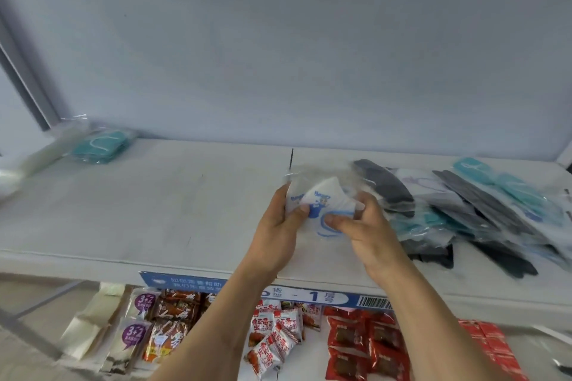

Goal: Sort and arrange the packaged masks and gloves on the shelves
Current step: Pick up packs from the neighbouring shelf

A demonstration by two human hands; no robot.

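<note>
Wall: pale blue-grey back panel [309, 40] — flat, even light
Shelf: white board [139, 210], a seam mid-way
Edge: blue label strip [309, 294] — barcode at right
Left: grey upright post [28, 83]

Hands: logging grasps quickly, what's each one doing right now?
Left hand: holding the clear plastic packet with a white, blue-printed mask, thumb on its front.
Right hand: pinching the same packet's right side.

Even, cool, diffuse light, soft faint shadows, motion blur throughout, mask pile [483, 210] smeared, wide-angle bending of shelf [139, 210] edges.
</note>
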